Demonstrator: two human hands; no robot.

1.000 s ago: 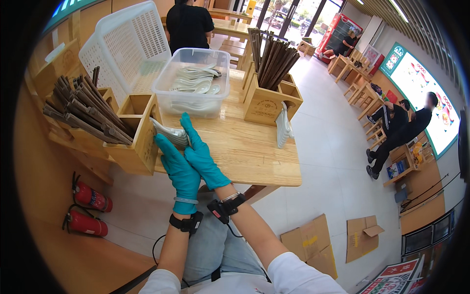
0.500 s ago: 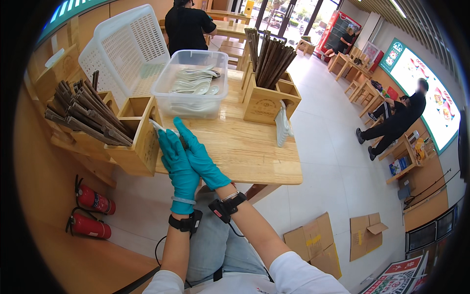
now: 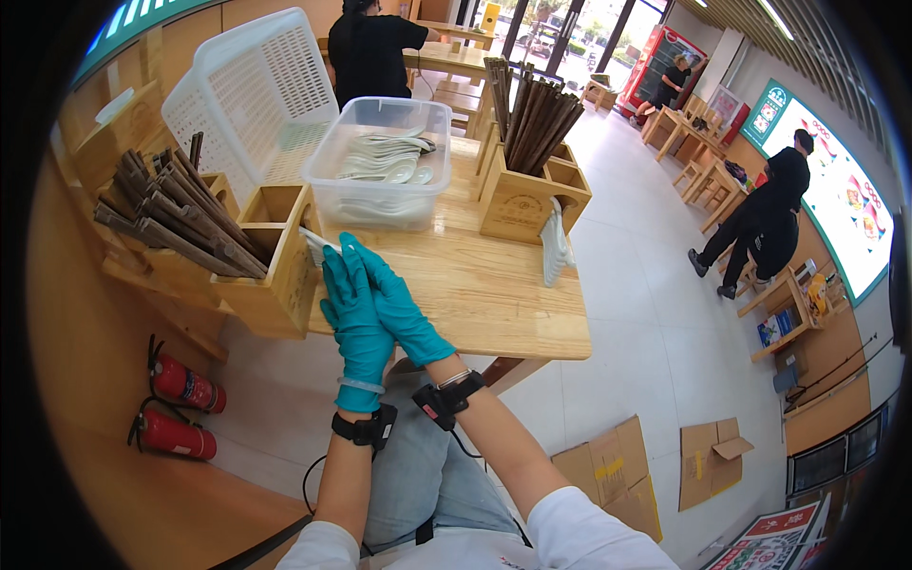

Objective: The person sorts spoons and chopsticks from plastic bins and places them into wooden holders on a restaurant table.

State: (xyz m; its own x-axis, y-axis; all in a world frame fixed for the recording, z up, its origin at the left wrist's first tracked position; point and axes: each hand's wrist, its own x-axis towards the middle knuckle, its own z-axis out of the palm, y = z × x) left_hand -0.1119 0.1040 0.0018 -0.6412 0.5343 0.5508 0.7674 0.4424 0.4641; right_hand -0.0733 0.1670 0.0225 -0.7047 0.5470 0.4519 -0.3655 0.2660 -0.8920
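Note:
My left hand and my right hand, both in teal gloves, are pressed together at the side of the left wooden utensil holder. Their fingers are long and close together around white spoons. Only the spoons' white ends show past the fingertips; the rest is hidden between the hands. Dark brown chopsticks stand fanned out in this holder. Just behind my hands, a clear plastic tub contains many white spoons.
On the right, another wooden holder carries chopsticks, with white spoons hanging on its side. A white perforated basket leans behind the tub. Fire extinguishers stand lower left; flattened cardboard lies on the floor. People are farther off.
My hands stay together at the holder and their fingers have shifted slightly. The view has moved a little. The person at right has bent forward; the one behind the table reaches right.

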